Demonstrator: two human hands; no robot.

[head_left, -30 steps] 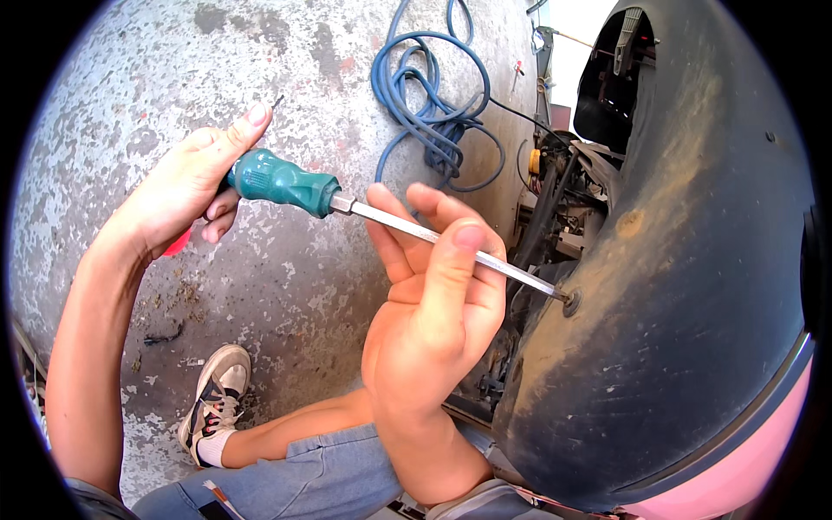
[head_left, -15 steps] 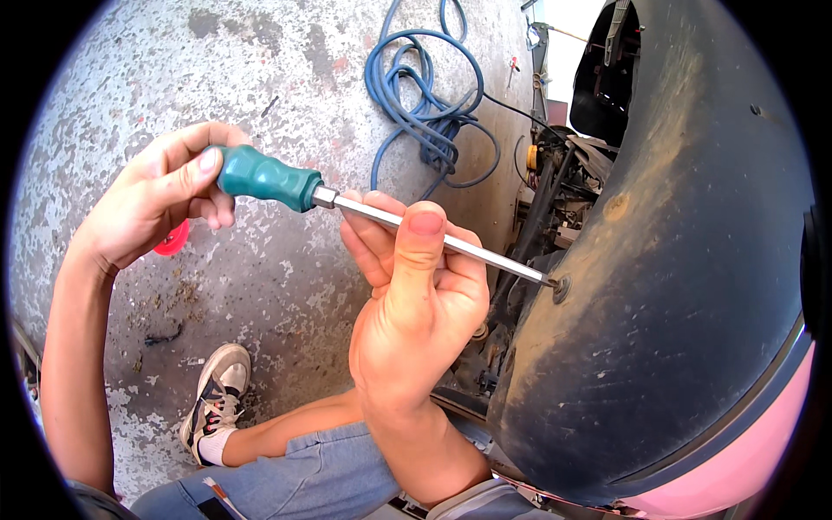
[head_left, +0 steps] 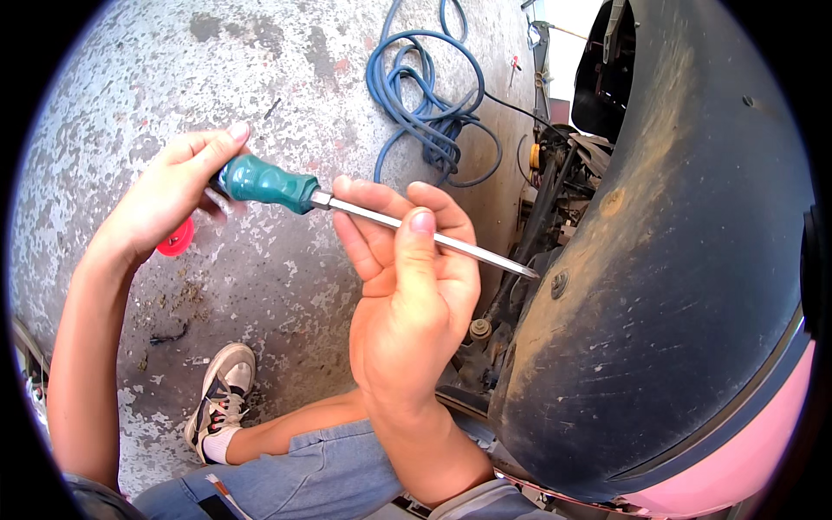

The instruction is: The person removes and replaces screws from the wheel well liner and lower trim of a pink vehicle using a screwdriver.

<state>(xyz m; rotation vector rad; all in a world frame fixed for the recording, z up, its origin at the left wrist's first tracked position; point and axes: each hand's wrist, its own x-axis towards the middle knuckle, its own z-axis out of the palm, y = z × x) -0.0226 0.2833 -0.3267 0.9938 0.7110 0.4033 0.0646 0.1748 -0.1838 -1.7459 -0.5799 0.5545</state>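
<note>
Black plastic fender liner (head_left: 659,286) carries a screw (head_left: 559,283). The right hand (head_left: 407,303) cradles the screwdriver (head_left: 373,217) shaft; the left hand (head_left: 165,204) grasps the teal handle. Seat the tip squarely, just short of contact, before turning.

The floor (head_left: 130,95) is grey concrete, mottled and worn. A coiled blue hose (head_left: 429,95) lies far, right of centre. A red disc (head_left: 176,238) lies at left, small dark debris (head_left: 169,334) nearer, and a shoe (head_left: 221,399) rests near.
</note>
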